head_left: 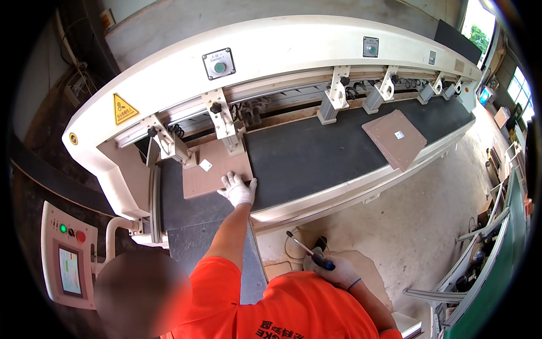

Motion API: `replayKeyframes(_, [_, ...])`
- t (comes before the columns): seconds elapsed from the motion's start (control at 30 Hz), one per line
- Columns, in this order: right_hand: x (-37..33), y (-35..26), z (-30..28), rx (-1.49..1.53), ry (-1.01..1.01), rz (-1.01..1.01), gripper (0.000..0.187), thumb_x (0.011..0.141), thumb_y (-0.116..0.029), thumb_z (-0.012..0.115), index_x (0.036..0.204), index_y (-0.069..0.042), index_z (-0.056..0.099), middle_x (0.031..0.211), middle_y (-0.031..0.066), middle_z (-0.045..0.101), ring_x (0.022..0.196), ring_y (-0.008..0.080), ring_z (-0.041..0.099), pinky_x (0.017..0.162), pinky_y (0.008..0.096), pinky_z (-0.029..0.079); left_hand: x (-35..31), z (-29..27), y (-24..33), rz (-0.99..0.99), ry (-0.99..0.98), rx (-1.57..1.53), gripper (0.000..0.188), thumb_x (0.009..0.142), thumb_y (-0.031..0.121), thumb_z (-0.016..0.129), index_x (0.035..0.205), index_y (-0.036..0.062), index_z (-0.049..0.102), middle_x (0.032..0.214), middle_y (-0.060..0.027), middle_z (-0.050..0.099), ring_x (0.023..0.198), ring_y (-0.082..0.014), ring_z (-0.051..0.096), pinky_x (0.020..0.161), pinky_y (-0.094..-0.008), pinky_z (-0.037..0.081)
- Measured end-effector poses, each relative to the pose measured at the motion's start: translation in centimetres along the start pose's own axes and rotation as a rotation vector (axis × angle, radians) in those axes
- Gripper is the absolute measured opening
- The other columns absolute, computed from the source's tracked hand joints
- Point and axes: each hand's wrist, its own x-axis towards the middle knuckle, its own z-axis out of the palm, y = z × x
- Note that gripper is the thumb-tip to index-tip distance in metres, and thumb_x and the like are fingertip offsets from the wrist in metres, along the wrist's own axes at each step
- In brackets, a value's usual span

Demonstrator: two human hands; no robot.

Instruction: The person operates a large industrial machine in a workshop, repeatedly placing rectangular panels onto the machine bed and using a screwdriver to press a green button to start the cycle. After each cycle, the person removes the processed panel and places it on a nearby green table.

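Observation:
My left hand, in a white glove, lies flat with fingers spread on the front right corner of a brown panel. A small white label is stuck to that panel. Two white clamps, one at the left and one nearer the middle, stand with their feet at the panel's back part. Low by my body, my gloved right hand is closed round the blue and black handle of a thin tool. Its metal shaft slants up-left to a black tip; its exact kind is unclear.
Brown panels lie stacked askew on the dark worktop at the right. More clamps line the long white machine. A control panel stands at the left; metal frames stand on the right.

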Motion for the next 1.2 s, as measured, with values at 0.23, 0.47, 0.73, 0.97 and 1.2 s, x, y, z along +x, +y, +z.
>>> replayKeyframes(0.23, [-0.1, -0.4, -0.2, 0.061, 0.182, 0.049, 0.053, 0.095, -0.058, 0.067, 0.107, -0.008, 0.079, 0.101, 0.0254, 0.078, 0.1, 0.0458, 0.075, 0.087, 0.0506, 0.058, 0.0, -0.7, 0.4, -0.008, -0.055, 0.006, 0.071, 0.087, 0.06, 0.079, 0.135, 0.0078, 0.069, 0.158, -0.008, 0.05, 0.153, -0.0332, 0.037, 0.119, -0.0748, 0.028])
replayKeyframes(0.47, [-1.1, -1.3, -0.8, 0.071, 0.101, 0.063, 0.056, 0.093, -0.062, 0.071, 0.108, -0.009, 0.081, 0.1, 0.0237, 0.079, 0.098, 0.0441, 0.076, 0.085, 0.0485, 0.059, 0.0, -0.4, 0.1, -0.005, -0.026, 0.0, 0.07, 0.086, 0.059, 0.08, 0.134, 0.0087, 0.069, 0.157, -0.0078, 0.05, 0.153, -0.033, 0.037, 0.119, -0.0751, 0.028])
replayKeyframes(0.73, [-0.3, -0.3, -0.1, 0.074, 0.019, -0.024, 0.058, 0.092, -0.064, 0.074, 0.113, -0.011, 0.08, 0.104, 0.0217, 0.079, 0.102, 0.0415, 0.076, 0.089, 0.0472, 0.058, 0.1, -0.4, 0.2, -0.017, -0.043, -0.005, 0.071, 0.085, 0.06, 0.08, 0.135, 0.0099, 0.069, 0.157, -0.0067, 0.051, 0.152, -0.0323, 0.037, 0.12, -0.0742, 0.027])
replayKeyframes(0.97, [-0.5, -1.6, -0.7, 0.061, -0.039, 0.001, 0.057, 0.091, -0.064, 0.075, 0.113, -0.011, 0.079, 0.106, 0.0197, 0.08, 0.104, 0.0388, 0.076, 0.091, 0.0451, 0.058, 0.1, -0.4, 0.2, -0.015, -0.036, -0.003, 0.069, 0.085, 0.059, 0.081, 0.132, 0.0107, 0.069, 0.156, -0.0065, 0.051, 0.152, -0.0317, 0.038, 0.12, -0.0739, 0.027])
replayKeyframes(1.2, [-0.1, -1.5, -0.4, 0.094, -0.032, 0.029, 0.055, 0.091, -0.062, 0.075, 0.11, -0.011, 0.08, 0.105, 0.0193, 0.08, 0.102, 0.0381, 0.076, 0.09, 0.0449, 0.058, 0.2, -0.3, 0.0, -0.014, -0.016, -0.023, 0.064, 0.084, 0.057, 0.082, 0.127, 0.0114, 0.07, 0.155, -0.0057, 0.052, 0.152, -0.03, 0.039, 0.117, -0.0739, 0.03])
